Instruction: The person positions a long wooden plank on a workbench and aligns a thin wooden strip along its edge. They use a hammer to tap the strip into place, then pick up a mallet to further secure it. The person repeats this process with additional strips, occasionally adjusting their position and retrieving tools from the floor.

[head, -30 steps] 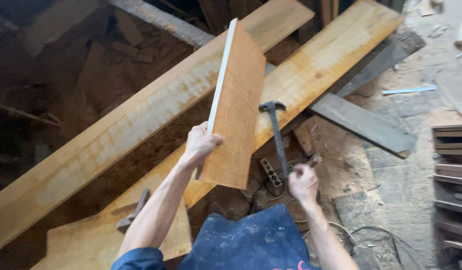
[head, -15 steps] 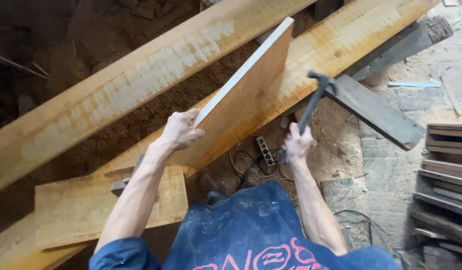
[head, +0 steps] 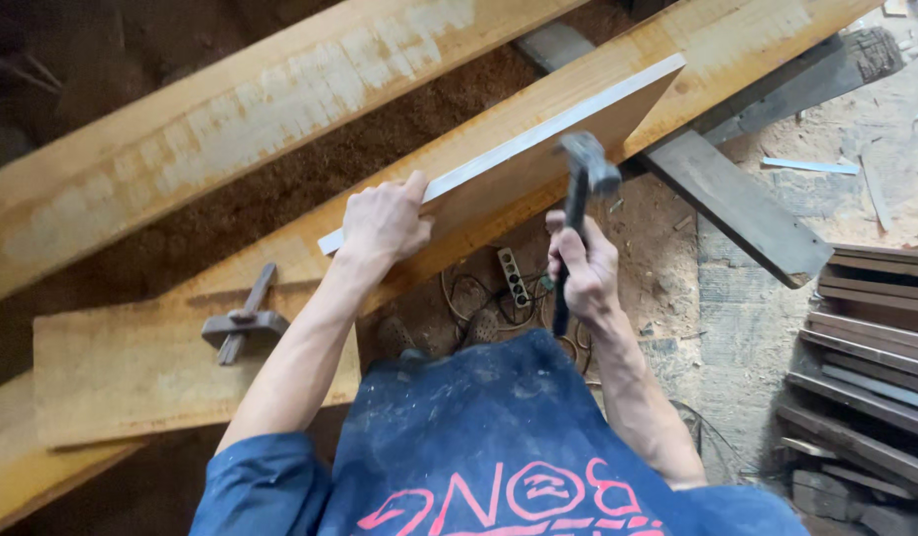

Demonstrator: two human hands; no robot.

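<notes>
Gripping the board (head: 538,149) mid-frame, left hand (head: 385,220) sits close; right hand (head: 581,268) clutches the raised hammer (head: 578,199) — a glancing swing could catch fingers.

Two long pale timber beams (head: 231,119) ran diagonally across a sawdust-covered floor (head: 280,189). A wooden marking gauge (head: 243,323) lay on a flat plank (head: 122,382). A power strip (head: 512,277) sat among cables, a grey plank (head: 742,208) nearby, and stacked dark boards (head: 871,347) at right.
</notes>
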